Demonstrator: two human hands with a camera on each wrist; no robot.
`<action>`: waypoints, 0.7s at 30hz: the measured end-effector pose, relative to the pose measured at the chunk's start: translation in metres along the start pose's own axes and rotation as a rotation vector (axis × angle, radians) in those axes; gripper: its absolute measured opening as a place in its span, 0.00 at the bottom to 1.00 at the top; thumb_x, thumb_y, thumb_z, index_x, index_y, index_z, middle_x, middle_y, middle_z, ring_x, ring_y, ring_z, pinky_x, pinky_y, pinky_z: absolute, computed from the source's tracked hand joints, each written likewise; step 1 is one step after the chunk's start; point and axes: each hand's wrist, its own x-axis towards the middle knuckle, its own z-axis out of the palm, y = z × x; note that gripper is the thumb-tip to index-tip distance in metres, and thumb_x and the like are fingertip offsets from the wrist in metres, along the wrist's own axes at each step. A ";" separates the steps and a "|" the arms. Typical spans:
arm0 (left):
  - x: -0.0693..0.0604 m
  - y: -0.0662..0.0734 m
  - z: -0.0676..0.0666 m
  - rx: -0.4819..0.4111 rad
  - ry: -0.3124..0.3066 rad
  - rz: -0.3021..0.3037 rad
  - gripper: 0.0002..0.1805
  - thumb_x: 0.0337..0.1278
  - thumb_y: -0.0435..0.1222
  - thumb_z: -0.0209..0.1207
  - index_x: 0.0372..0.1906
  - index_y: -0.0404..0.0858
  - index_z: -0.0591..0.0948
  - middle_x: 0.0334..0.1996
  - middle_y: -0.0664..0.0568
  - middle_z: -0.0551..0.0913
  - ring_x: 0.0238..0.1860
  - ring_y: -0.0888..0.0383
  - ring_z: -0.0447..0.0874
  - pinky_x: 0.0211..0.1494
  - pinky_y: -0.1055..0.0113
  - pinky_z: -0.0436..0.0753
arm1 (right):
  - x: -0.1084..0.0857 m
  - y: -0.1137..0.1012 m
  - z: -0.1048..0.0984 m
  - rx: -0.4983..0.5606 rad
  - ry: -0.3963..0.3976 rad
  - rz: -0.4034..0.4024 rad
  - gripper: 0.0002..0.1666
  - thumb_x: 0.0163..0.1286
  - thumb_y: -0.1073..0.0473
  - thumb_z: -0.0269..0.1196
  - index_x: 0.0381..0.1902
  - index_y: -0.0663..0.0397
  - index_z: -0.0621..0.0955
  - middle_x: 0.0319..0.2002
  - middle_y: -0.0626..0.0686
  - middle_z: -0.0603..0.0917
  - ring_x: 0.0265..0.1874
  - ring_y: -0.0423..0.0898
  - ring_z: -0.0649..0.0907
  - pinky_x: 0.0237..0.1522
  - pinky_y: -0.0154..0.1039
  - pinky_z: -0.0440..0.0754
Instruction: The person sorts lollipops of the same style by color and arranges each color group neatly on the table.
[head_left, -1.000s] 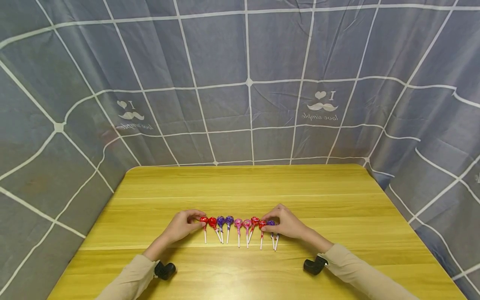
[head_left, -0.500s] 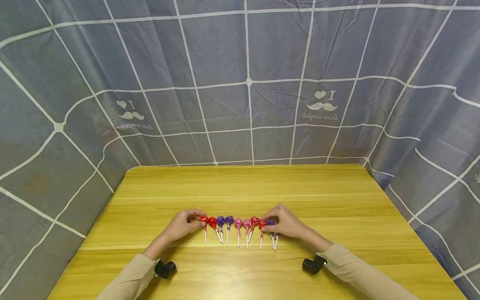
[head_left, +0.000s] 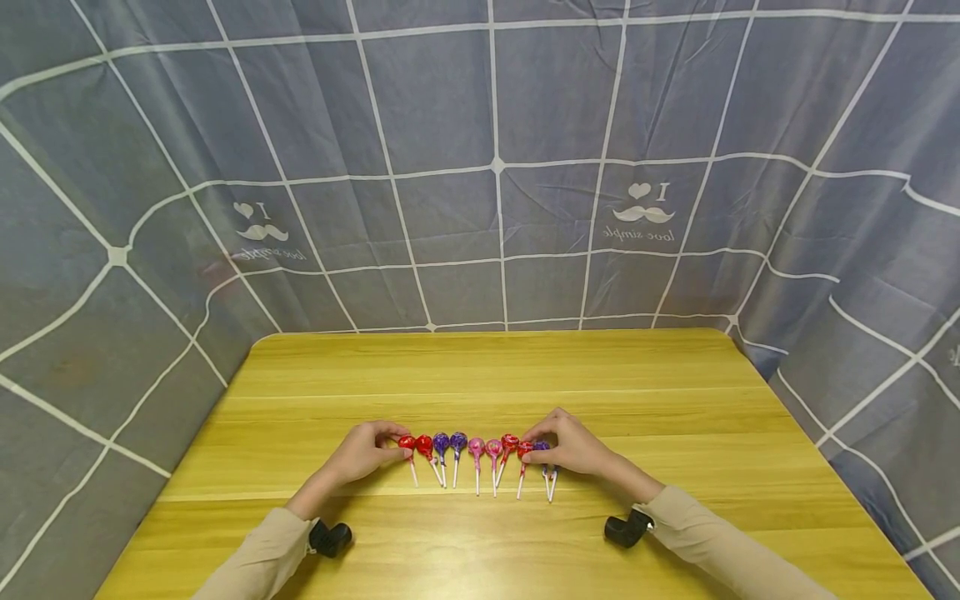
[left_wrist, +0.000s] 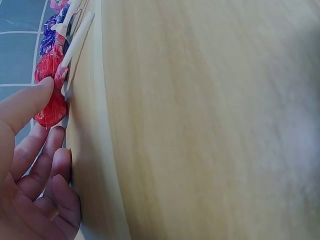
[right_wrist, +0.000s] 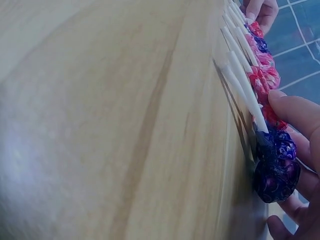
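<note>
Wrapped lollipops lie side by side in a row across the table, sticks toward me. My left hand (head_left: 363, 452) pinches the leftmost red lollipop (head_left: 407, 442) by its head, thumb in front; in the left wrist view its other fingers curve beneath. Beside it come another red lollipop (head_left: 424, 445), two purple ones (head_left: 458, 440) and two pink ones (head_left: 476, 447). A red lollipop (head_left: 509, 442) follows. My right hand (head_left: 573, 447) holds the red lollipop (head_left: 526, 448) right of that between thumb and fingers. Two purple lollipops (right_wrist: 276, 180) sit by that hand, partly hidden from the head view.
The wooden table (head_left: 480, 367) reaches back to a grey-blue curtain (head_left: 450, 208) with white grid lines, which also hangs at both sides. A black wrist camera (head_left: 330, 540) sits on the left wrist and another black camera (head_left: 628, 530) on the right.
The leftmost red lollipop has turned slightly, its stick end swinging right. The stick of the red lollipop in my right hand has swung a little left. Both hands stay almost in place.
</note>
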 end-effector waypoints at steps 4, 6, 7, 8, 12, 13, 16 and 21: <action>-0.001 0.000 -0.001 -0.007 0.006 -0.007 0.19 0.54 0.38 0.67 0.49 0.33 0.83 0.36 0.48 0.85 0.24 0.64 0.69 0.25 0.74 0.67 | 0.000 0.001 0.000 -0.002 0.000 0.007 0.18 0.57 0.44 0.70 0.42 0.44 0.87 0.42 0.44 0.85 0.40 0.40 0.71 0.39 0.33 0.68; -0.001 0.000 -0.002 -0.014 0.004 0.000 0.20 0.54 0.38 0.66 0.51 0.31 0.82 0.38 0.46 0.86 0.25 0.64 0.69 0.25 0.74 0.67 | 0.001 0.002 0.000 -0.004 -0.001 0.007 0.17 0.57 0.44 0.70 0.42 0.44 0.87 0.42 0.43 0.85 0.40 0.39 0.71 0.39 0.33 0.68; -0.001 0.001 -0.002 -0.019 0.001 0.002 0.21 0.54 0.38 0.66 0.52 0.31 0.81 0.39 0.46 0.86 0.25 0.64 0.69 0.26 0.74 0.67 | 0.001 0.002 0.000 -0.007 -0.001 0.005 0.17 0.57 0.44 0.70 0.42 0.44 0.87 0.41 0.43 0.85 0.40 0.39 0.71 0.39 0.33 0.68; -0.001 0.001 -0.003 -0.022 -0.005 0.007 0.21 0.55 0.37 0.66 0.52 0.31 0.81 0.40 0.45 0.85 0.25 0.64 0.68 0.25 0.73 0.67 | 0.001 0.002 0.000 -0.006 -0.002 0.002 0.17 0.57 0.44 0.70 0.42 0.45 0.87 0.41 0.43 0.85 0.40 0.39 0.71 0.39 0.33 0.68; -0.001 0.003 -0.005 -0.015 -0.034 0.014 0.21 0.55 0.37 0.65 0.52 0.30 0.81 0.37 0.47 0.84 0.25 0.63 0.67 0.25 0.73 0.66 | 0.001 0.001 -0.001 0.000 -0.003 0.000 0.17 0.58 0.44 0.70 0.42 0.45 0.86 0.40 0.43 0.85 0.40 0.40 0.72 0.40 0.33 0.68; -0.001 0.003 -0.005 -0.011 -0.041 0.013 0.20 0.56 0.38 0.65 0.52 0.31 0.81 0.36 0.48 0.83 0.26 0.63 0.67 0.26 0.73 0.66 | 0.001 0.001 -0.001 0.002 -0.003 0.000 0.17 0.58 0.45 0.70 0.42 0.46 0.86 0.39 0.43 0.85 0.40 0.40 0.72 0.40 0.34 0.68; 0.000 0.003 -0.007 0.005 -0.054 0.020 0.19 0.56 0.38 0.65 0.50 0.31 0.82 0.33 0.50 0.81 0.26 0.63 0.67 0.27 0.73 0.67 | 0.002 0.000 -0.001 0.008 -0.005 0.010 0.17 0.59 0.45 0.69 0.42 0.45 0.86 0.39 0.42 0.84 0.40 0.40 0.71 0.41 0.34 0.68; 0.001 0.003 -0.009 -0.001 -0.063 0.025 0.19 0.55 0.38 0.65 0.48 0.30 0.82 0.34 0.50 0.83 0.27 0.63 0.69 0.27 0.73 0.68 | 0.002 0.001 -0.002 0.042 -0.012 0.012 0.16 0.58 0.46 0.70 0.42 0.45 0.86 0.38 0.41 0.82 0.40 0.40 0.71 0.43 0.36 0.68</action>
